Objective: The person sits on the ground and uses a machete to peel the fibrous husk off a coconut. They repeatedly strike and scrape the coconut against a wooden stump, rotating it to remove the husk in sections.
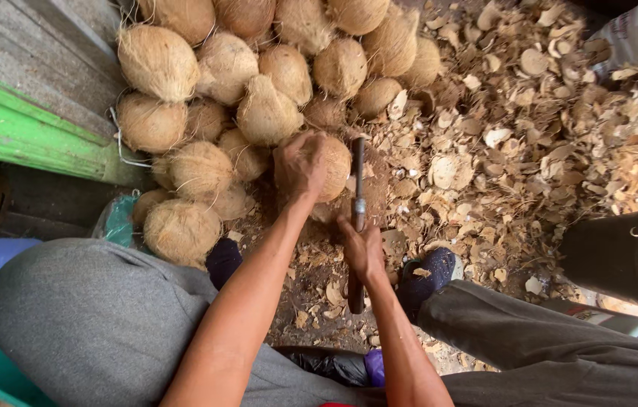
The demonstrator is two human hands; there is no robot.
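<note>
2 hands at work: my left hand (300, 162) clasps a husked coconut (332, 167) on the ground at the foot of the coconut pile (259, 68). My right hand (364, 250) is clenched around a cleaver (357, 197), blade touching the coconut's right side.

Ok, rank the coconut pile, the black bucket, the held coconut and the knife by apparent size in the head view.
1. Coconut pile
2. Black bucket, cut off at the edge, so unsure
3. Knife and held coconut under the left hand: too alike to rank
</note>
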